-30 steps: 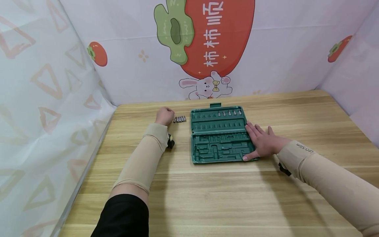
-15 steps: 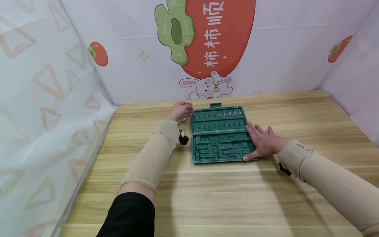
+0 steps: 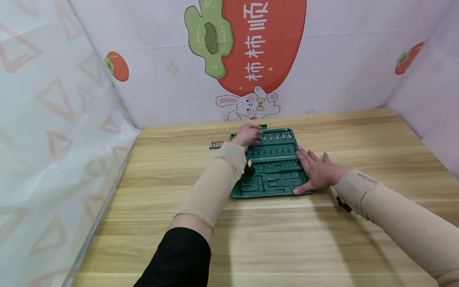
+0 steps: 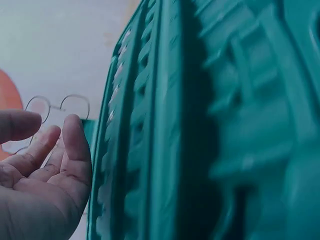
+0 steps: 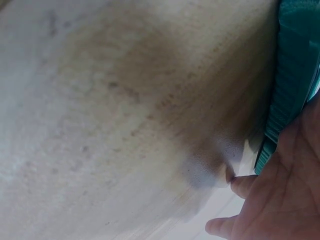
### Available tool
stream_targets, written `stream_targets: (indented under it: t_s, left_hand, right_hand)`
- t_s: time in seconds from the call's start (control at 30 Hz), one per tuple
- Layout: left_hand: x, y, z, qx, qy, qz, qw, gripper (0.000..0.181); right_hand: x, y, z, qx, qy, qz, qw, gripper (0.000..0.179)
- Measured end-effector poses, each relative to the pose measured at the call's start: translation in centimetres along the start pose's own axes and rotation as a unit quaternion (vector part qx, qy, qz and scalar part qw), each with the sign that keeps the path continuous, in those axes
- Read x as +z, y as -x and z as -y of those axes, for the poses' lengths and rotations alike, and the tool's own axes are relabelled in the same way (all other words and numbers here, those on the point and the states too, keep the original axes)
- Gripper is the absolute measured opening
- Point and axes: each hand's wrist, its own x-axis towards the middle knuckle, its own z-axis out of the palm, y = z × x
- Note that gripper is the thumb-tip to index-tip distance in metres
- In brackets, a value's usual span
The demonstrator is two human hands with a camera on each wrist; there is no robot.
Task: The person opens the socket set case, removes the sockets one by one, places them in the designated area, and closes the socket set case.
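Note:
A green tool case (image 3: 272, 191) lies unfolded on the table, its moulded slots facing up. Several small silver pieces (image 3: 277, 136), like sockets or bits, stand in the far half's back row. My left hand (image 3: 248, 134) is over the far left part of that half, hiding some slots. In the left wrist view, its fingers (image 4: 75, 140) are loosely bent and nothing shows between them. My right hand (image 3: 317, 171) rests with spread fingers on the case's right edge, thumb at the near corner. More silver pieces (image 3: 216, 144) stand in a short row left of the case.
The wooden table (image 3: 287, 243) extends around the case. A printed cloth (image 3: 161, 91) hangs behind its back edge, and another pale cloth (image 3: 71, 159) hangs along the left side. A green latch tab (image 3: 264, 126) sticks out from the case's far edge.
My left hand has moved right, from beside the loose row on the table to above the far left of the case. My right hand stays on the case's edge.

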Motion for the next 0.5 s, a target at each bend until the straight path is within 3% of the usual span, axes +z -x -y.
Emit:
stream_targets:
  t_s: [0.1, 0.17, 0.37, 0.5]
  left_hand:
    - [0.6, -2.0, 1.6, 0.014, -0.027, -0.023, 0.9993, 0.036]
    - [0.9, -2.4, 2.0, 0.016, -0.051, -0.024, 0.9983, 0.038]
    - [1.7, -3.0, 2.4, 0.022, -0.108, -0.020, 0.9938, 0.042]
    - [2.0, -2.9, 2.3, 0.024, -0.094, -0.016, 0.9952, 0.042]
  right_hand:
    - [0.0, 0.0, -0.1, -0.001, 0.001, -0.003, 1.0000, 0.133]
    - [0.0, 0.0, 0.0, -0.004, 0.005, -0.007, 1.0000, 0.132]
    - [-0.1, 0.1, 0.2, -0.007, 0.021, -0.010, 0.9997, 0.133]
    - [0.0, 0.1, 0.1, -0.003, 0.021, -0.007, 0.9998, 0.133]
